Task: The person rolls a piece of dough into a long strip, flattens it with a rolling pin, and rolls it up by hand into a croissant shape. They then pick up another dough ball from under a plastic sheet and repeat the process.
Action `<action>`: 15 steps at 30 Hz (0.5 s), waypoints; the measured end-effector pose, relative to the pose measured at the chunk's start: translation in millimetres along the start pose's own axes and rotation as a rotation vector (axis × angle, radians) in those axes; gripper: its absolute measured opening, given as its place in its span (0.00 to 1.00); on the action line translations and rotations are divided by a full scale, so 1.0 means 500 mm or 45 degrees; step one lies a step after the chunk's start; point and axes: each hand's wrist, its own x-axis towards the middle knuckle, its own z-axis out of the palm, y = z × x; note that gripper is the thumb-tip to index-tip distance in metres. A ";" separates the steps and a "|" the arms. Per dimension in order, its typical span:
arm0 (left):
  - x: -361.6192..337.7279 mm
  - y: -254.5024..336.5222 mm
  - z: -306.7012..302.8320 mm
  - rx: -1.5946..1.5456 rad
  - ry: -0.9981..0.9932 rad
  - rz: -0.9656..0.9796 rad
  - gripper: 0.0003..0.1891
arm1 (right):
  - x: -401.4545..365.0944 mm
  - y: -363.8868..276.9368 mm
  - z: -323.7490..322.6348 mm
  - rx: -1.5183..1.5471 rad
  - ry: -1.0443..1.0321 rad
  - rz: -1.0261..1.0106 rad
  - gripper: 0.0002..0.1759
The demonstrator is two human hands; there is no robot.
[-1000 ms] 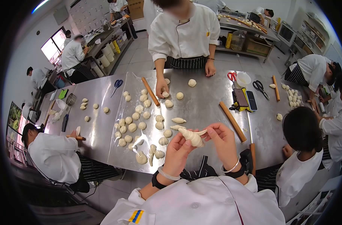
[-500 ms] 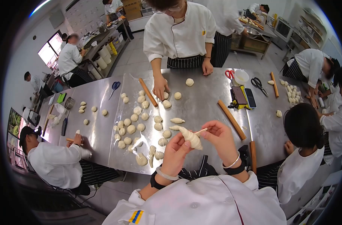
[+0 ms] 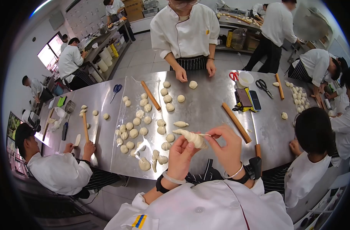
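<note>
Grip of the left hand [image 3: 180, 153] is clenched round the thick end of a pale, spiral-rolled dough piece [image 3: 193, 138], held above the near edge of the shiny steel desk [image 3: 217, 111], while the right hand [image 3: 228, 147] pinches its thin tail. Too hard a pull could tear that tail. Left of the dough piece lie round pale dough balls [image 3: 134, 132], right of it a long wooden rolling pin [image 3: 236, 122], and beyond it white-coated people in a busy kitchen.
</note>
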 end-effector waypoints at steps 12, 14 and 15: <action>-0.009 -0.008 0.013 -0.068 0.153 0.117 0.18 | -0.043 -0.012 0.042 -0.317 0.125 -0.618 0.11; -0.009 -0.008 0.011 -0.054 0.135 0.108 0.23 | -0.045 -0.013 0.045 -0.316 0.122 -0.643 0.10; -0.009 -0.007 0.011 -0.054 0.137 0.109 0.23 | -0.047 -0.014 0.045 -0.325 0.102 -0.648 0.10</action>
